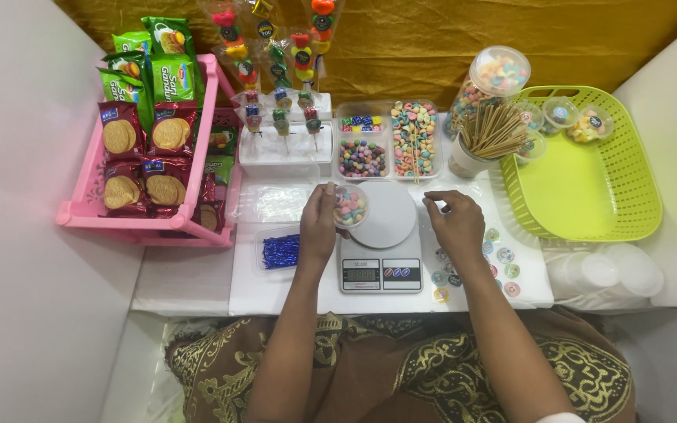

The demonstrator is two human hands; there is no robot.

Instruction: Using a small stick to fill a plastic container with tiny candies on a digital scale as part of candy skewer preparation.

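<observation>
White worktop (pixel 197 274) against gold cloth. Left hand (pixel 319 227) grips small clear round cup of pastel candies (pixel 350 206) at left edge of white digital scale (pixel 380 243). Right hand (pixel 456 223) loosely curled (empty) over round stickers (pixel 503 262).

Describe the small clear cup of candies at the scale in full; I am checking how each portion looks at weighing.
The small round clear plastic cup is open, with no lid, and looks filled with pastel pieces in pink, blue, white and yellow. It sits tilted at the left rim of the round white platform of the digital kitchen scale, whether resting on it cannot be told. The left hand grips its left side with thumb and fingers. The right hand stays apart, right of the scale.
</observation>
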